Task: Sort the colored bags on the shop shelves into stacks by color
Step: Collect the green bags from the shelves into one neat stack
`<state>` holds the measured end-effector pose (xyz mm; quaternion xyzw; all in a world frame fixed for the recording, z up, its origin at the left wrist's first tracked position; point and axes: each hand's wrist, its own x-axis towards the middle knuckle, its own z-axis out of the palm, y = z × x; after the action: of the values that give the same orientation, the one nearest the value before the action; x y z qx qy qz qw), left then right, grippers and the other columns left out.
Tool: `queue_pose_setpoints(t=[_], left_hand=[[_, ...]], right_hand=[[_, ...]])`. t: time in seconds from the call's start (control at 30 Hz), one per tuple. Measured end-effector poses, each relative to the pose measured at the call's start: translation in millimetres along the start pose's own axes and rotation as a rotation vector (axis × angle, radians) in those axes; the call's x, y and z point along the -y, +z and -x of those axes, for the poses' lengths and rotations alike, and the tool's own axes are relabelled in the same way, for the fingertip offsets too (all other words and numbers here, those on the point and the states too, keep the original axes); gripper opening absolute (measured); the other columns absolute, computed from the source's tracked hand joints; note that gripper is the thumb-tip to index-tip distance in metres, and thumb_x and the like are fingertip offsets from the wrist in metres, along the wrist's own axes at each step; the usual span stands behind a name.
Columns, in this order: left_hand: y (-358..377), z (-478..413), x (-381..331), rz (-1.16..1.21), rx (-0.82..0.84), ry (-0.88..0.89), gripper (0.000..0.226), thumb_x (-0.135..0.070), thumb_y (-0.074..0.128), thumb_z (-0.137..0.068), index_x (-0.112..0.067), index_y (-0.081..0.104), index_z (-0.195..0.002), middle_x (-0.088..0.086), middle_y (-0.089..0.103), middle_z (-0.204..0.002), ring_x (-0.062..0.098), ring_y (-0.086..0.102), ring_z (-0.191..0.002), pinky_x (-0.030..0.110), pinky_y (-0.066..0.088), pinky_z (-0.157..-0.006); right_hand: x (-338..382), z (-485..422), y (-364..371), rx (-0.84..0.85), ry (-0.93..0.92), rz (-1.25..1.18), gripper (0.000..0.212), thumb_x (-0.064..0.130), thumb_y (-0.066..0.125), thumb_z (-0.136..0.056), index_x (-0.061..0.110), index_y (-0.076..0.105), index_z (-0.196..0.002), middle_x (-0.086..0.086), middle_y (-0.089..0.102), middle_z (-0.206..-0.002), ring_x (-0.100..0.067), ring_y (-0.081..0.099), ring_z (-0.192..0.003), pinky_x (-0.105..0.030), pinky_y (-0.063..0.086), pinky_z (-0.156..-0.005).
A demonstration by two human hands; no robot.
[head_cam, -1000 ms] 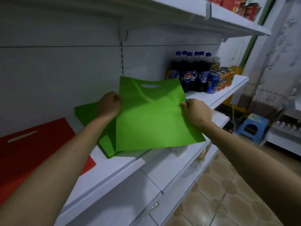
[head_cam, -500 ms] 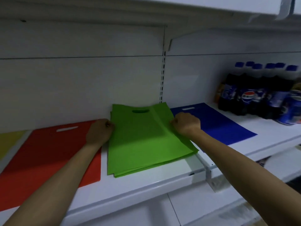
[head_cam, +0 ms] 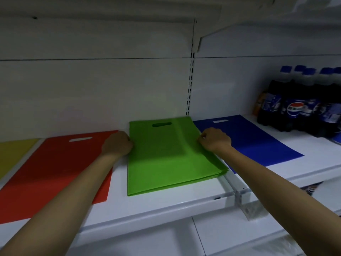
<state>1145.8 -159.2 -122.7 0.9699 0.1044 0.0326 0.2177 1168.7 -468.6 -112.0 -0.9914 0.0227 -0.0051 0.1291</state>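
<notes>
Shelf (head_cam: 166, 206) layout, left to right: yellow bag (head_cam: 13, 154) at the frame edge, red bag (head_cam: 55, 172) flat beside it, green stack (head_cam: 166, 156) in the middle, blue bag (head_cam: 258, 141) past the shelf joint, cola bottles (head_cam: 302, 106) at far right.

Left hand (head_cam: 116, 145): curled into a loose fist, knuckles against the left edge of the green stack, wrist lying over a corner of the red bag. Whether the fingertips pinch the top green bag cannot be told; they are tucked under.

Right hand (head_cam: 215, 139): also curled, pressed on the right edge of the green stack near the blue bag. Grip equally hidden.

Green stack: several layers, fanned at the lower right corner, which overhangs the shelf joint and covers the blue bag's near left edge.

Risk, judged: the thin fabric looks slippery. Squaring with a one-sided push could skew the upper layers further or slide them onto blue. Left forearm could drag red out of line on withdrawal.
</notes>
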Motion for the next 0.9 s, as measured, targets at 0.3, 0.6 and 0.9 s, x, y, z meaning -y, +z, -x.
queue_pose_setpoints(t=[0.3,0.6,0.9], left_hand=[[6.1,3.3,-11.7,0.092,0.051,-0.076,0.022,-0.017,0.053,-0.088,-0.004,0.059,-0.071,0.014,0.060,-0.079,0.029,0.061,-0.079,0.026,0.041,-0.065],[-6.5,20.9,-14.0,0.054,-0.045,-0.075,0.052,-0.029,0.050,-0.096,-0.004,0.041,-0.140,0.016,0.044,-0.144,0.031,0.042,-0.131,0.032,0.034,-0.105],[-80.7,69.6,8.7,-0.392,-0.225,-0.111,0.059,-0.039,0.049,-0.094,-0.019,0.028,-0.146,0.007,0.042,-0.144,0.028,0.038,-0.131,0.041,0.039,-0.103]], right_hand=[[-5.1,1.7,13.2,0.006,0.022,-0.127,0.034,0.038,0.042,-0.097,0.018,0.058,-0.119,-0.005,0.062,-0.112,-0.023,0.059,-0.094,-0.030,0.048,-0.072],[-8.1,-5.7,0.9,0.066,-0.091,-0.074,0.030,0.039,0.045,-0.094,0.012,0.054,-0.087,-0.005,0.059,-0.086,-0.021,0.058,-0.076,-0.027,0.042,-0.057],[54.3,-1.2,-43.4,-0.095,-0.699,0.428,0.042,0.040,0.051,-0.089,0.021,0.051,-0.127,-0.007,0.058,-0.120,-0.026,0.056,-0.107,-0.031,0.045,-0.080]])
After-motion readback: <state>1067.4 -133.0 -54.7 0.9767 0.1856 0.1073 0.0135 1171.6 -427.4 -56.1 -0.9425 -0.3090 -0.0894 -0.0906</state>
